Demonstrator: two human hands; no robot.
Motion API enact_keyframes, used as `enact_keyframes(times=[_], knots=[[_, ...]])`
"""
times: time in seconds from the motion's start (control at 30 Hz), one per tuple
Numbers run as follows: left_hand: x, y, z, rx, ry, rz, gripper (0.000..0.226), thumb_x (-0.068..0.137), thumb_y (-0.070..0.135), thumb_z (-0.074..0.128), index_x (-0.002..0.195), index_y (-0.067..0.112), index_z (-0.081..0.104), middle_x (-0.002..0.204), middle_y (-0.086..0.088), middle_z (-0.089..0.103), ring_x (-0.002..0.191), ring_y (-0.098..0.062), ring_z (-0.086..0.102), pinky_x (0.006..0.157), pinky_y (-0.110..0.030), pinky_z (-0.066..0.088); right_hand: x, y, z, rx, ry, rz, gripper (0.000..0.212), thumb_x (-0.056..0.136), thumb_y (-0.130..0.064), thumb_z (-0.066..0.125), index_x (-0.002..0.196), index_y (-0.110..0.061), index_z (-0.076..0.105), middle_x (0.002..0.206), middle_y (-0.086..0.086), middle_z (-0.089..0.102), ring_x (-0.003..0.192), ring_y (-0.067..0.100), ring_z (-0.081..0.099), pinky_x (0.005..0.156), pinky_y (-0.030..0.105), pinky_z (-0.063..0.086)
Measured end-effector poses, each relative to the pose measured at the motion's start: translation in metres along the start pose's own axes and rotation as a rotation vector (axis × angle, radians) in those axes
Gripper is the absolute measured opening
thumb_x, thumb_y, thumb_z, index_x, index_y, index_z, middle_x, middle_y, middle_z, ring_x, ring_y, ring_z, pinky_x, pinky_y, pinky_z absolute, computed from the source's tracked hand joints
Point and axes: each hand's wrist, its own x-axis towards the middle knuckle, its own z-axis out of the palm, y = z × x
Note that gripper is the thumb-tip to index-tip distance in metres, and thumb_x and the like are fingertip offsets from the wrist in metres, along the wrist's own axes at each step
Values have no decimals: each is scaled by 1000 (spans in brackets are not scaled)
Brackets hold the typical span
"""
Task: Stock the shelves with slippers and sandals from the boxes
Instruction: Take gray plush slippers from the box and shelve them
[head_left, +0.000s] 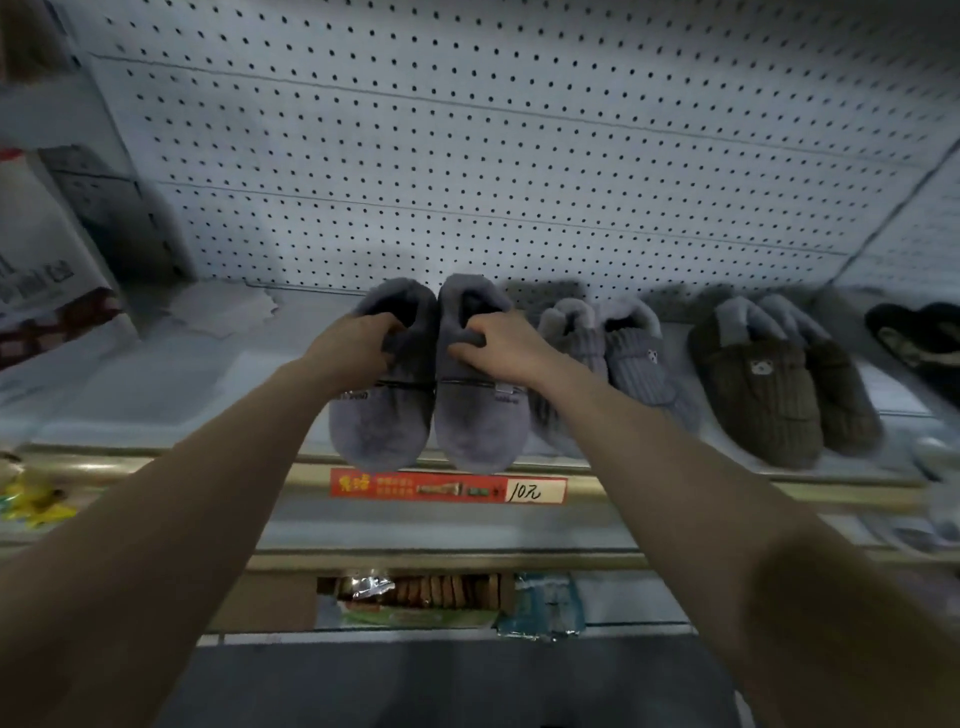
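Two grey plush slippers lie side by side on the white shelf (156, 395), toes over its front edge. My left hand (353, 348) grips the opening of the left grey slipper (382, 426), fingers curled inside the collar. My right hand (498, 345) grips the collar of the right grey slipper (480, 426) the same way. Right of them sits a blue-grey ribbed pair (623, 364), then a dark brown ribbed pair (763, 395) with a bear patch, and a black slipper (919, 343) at the far right edge.
A white pegboard (467, 156) backs the shelf. A box with print (47, 280) stands at the left end. A red price tag (447, 486) hangs on the shelf's front rail. Lower shelves hold packaged goods (415, 597) and a yellow item (36, 501).
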Motion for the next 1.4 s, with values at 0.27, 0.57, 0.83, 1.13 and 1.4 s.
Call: enact_keyframes(times=[0.27,0.57,0.83,1.13,1.4], knots=[[26,-18,4,-52,-39,49,41,89,14,53,130,12,52,124,-19,60,110,-39,55,83,-40,46,13,-11,0,-26,-29,73,43,98,-36,51,61,-26,31,65,-10,34,87,15,39,69,25,19],[33,-30,13,-101,-45,64,40,89,14,53,129,12,54,121,-18,62,111,-38,55,85,-41,48,29,-11,14,7,-44,120,27,95,-36,57,78,-15,51,68,-5,42,92,18,43,70,29,27],[42,-17,27,-62,-44,29,37,93,21,46,129,17,54,118,-13,64,109,-36,57,87,-42,49,45,4,35,9,12,190,26,94,-36,57,89,-11,54,90,6,61,108,30,52,74,31,37],[53,-14,38,-52,-22,23,42,93,15,51,135,17,52,121,-13,64,110,-32,57,87,-37,49,53,20,46,-99,-75,210,46,92,-30,60,129,-5,48,130,18,48,119,35,48,93,35,39],[60,5,42,-80,-15,70,40,90,16,53,130,21,56,119,-9,65,110,-30,57,86,-37,49,56,33,46,-123,-69,174,38,91,-21,61,123,-4,49,125,18,49,116,38,47,87,35,40]])
